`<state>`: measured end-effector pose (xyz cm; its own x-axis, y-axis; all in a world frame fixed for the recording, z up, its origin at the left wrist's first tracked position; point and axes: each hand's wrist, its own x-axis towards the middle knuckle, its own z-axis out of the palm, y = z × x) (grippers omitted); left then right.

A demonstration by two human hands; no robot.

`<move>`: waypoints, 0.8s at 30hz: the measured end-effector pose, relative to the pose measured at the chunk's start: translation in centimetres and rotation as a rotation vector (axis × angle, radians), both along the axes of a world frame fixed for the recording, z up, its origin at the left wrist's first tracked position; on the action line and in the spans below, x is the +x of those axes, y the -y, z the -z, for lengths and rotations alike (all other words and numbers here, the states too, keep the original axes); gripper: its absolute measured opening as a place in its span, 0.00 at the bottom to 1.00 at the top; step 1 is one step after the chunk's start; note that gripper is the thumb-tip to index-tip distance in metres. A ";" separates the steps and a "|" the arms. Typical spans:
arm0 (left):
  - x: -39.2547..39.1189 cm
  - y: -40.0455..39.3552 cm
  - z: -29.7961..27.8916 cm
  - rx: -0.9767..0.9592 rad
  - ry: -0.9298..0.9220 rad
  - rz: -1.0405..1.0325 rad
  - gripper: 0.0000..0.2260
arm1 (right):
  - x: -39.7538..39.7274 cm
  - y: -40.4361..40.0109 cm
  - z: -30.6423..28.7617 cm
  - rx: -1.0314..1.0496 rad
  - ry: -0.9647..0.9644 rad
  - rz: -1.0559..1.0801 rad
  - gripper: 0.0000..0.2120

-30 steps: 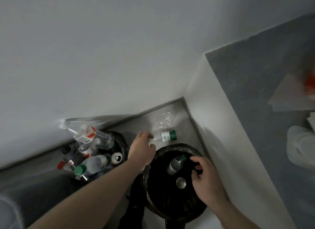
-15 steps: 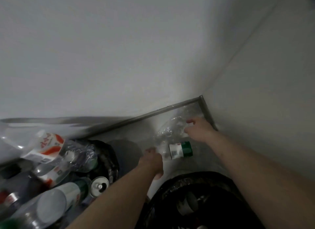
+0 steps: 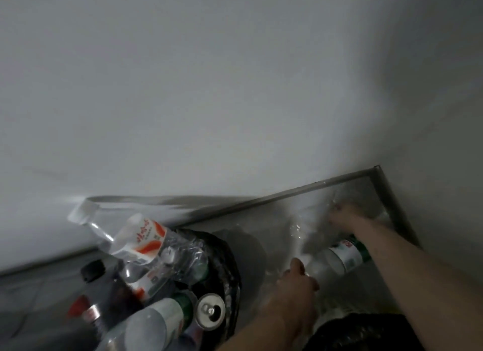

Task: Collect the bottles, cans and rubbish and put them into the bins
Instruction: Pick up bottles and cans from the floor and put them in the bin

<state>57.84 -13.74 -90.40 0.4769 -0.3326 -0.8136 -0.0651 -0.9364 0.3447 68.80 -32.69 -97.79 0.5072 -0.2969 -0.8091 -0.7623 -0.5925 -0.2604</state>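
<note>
A: White walls meet in a corner, and the grey floor (image 3: 274, 235) runs up to a metal strip at the bottom. What lies in that corner?

B: Two bottles. One white bottle with a green end (image 3: 339, 258) lies flat on the floor. Its long side points from near-left to far-right. One clear crumpled bottle (image 3: 304, 225) lies a bit farther away, right by it.

A: Which hand is nearer to which?

B: The left hand (image 3: 298, 285) is at the near-left end of the white bottle, where the neck is. It touches there, and the fingers look curled around it, but it is blurry, so I cannot tell for sure. The right hand (image 3: 345, 216) reaches to the far side, against the clear bottle. Its fingers are too blurry to tell if they hold it or are loose.

A: What do the bottles feel like?

B: I think the clear one is thin, soft plastic that crunches. The white one looks smooth and round, so it may roll.

A: Where do they go?

B: A dark bin (image 3: 366, 332) sits close, at the bottom right. Another black bin (image 3: 230, 267) on the left is piled high with bottles and a shiny can (image 3: 210, 311). I think the near one has more room
</note>
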 end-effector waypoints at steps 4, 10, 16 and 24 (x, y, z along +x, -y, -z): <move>-0.5 -1.2 -5.1 -0.028 0.110 -0.170 0.17 | -2.8 -1.2 -4.9 0.076 0.100 0.101 0.19; 0.4 -2.0 -20.1 -0.134 0.419 -0.218 0.13 | -6.9 -1.2 -22.7 0.050 0.482 0.314 0.16; 3.2 -7.2 -33.4 -0.087 0.553 -0.263 0.09 | -12.2 -0.8 -37.2 0.133 0.650 0.512 0.13; 5.0 -13.4 -36.0 0.212 0.459 -0.176 0.13 | -21.4 -0.7 -39.8 0.081 0.344 0.327 0.10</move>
